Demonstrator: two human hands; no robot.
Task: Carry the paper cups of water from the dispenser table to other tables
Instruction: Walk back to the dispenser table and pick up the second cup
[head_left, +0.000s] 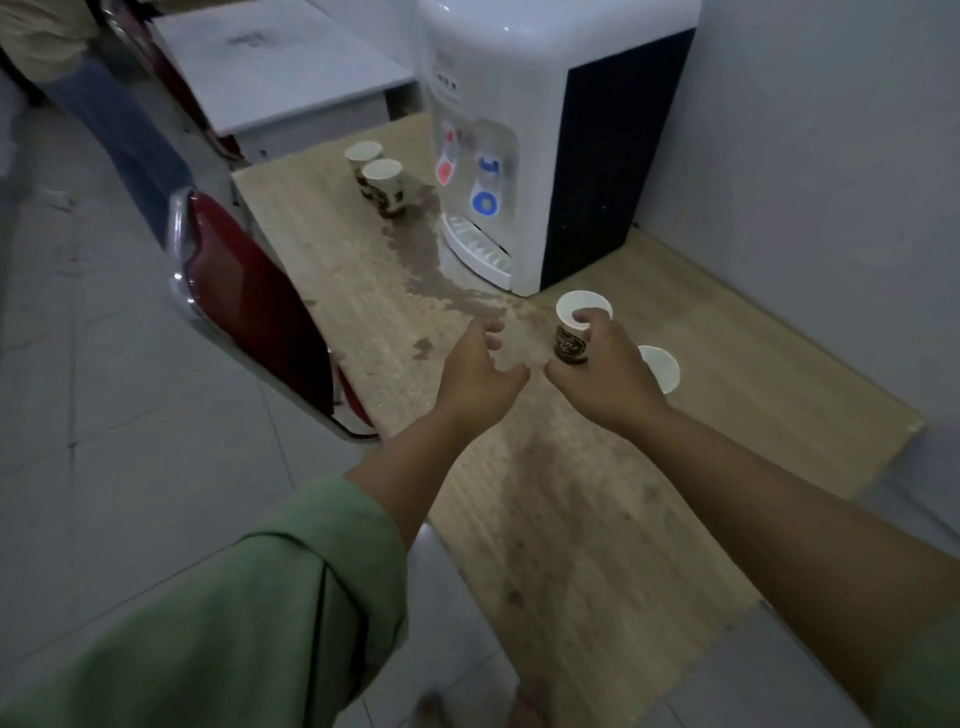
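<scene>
A white water dispenser (524, 104) with a red and a blue tap stands on a low wooden table (779, 374). My right hand (605, 371) grips a printed paper cup (574, 327) just in front of the dispenser, fingers hooked over its rim. A second cup (662, 366) sits right behind that hand, partly hidden. My left hand (480, 371) hovers beside the held cup, fingers apart and holding nothing. Two more printed cups (382, 182) stand together left of the dispenser.
Spilled water (431, 265) darkens the wood from the drip tray toward my hands. A red chair with a chrome frame (249, 306) stands against the table's left edge. A white table (275, 67) sits further back. Someone's leg in jeans (124, 135) is at upper left.
</scene>
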